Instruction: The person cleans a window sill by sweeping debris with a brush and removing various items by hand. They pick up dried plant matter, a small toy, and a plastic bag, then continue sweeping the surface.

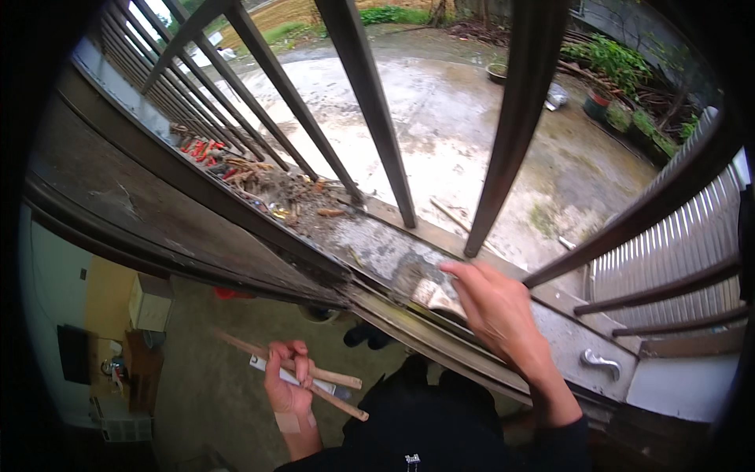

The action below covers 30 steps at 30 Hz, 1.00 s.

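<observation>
My left hand (290, 374) is closed round two thin wooden sticks (339, 401) and a flat white strip (258, 362), below the window frame on the indoor side. Over the sill, my right hand (492, 307) grips the handle end of a paintbrush (433, 295) with a pale ferrule. The brush's bristles (407, 280) rest on the concrete sill (377, 245) beside the metal window track (413, 318). Dirt and debris (295, 200) are heaped on the sill's left part, among them red bits. The right hand partly hides the brush's handle.
Dark metal bars (377, 130) rise along the sill's outer edge, close to my right hand. A loose metal window handle (601, 363) lies on the sill at right. The window's sliding frame (206, 206) stands at left. Outside is a concrete yard with potted plants.
</observation>
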Each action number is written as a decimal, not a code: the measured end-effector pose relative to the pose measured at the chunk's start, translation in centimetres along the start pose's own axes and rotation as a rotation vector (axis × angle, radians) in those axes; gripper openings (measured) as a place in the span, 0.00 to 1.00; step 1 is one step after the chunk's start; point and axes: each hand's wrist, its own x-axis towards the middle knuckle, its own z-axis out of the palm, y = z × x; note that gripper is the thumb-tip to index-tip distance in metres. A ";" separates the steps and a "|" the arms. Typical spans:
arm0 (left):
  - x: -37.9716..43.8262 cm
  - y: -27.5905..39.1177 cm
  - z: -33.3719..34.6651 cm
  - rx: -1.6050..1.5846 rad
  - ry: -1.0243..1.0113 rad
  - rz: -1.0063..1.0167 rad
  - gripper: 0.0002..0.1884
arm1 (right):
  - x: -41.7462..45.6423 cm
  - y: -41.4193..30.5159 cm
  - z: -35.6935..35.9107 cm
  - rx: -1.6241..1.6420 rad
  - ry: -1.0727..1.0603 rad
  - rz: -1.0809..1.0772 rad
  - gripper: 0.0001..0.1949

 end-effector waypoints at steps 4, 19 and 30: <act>-1.8 -0.1 -2.9 -0.031 0.130 0.055 0.12 | 8.4 0.2 9.7 0.272 -0.136 -0.099 0.13; -4.5 1.5 -5.3 0.014 0.557 0.256 0.11 | 25.6 -2.5 30.9 0.009 0.003 -0.126 0.21; -4.1 1.5 -5.8 -0.005 0.483 0.214 0.11 | 25.8 -5.3 28.8 0.431 -0.039 -0.227 0.15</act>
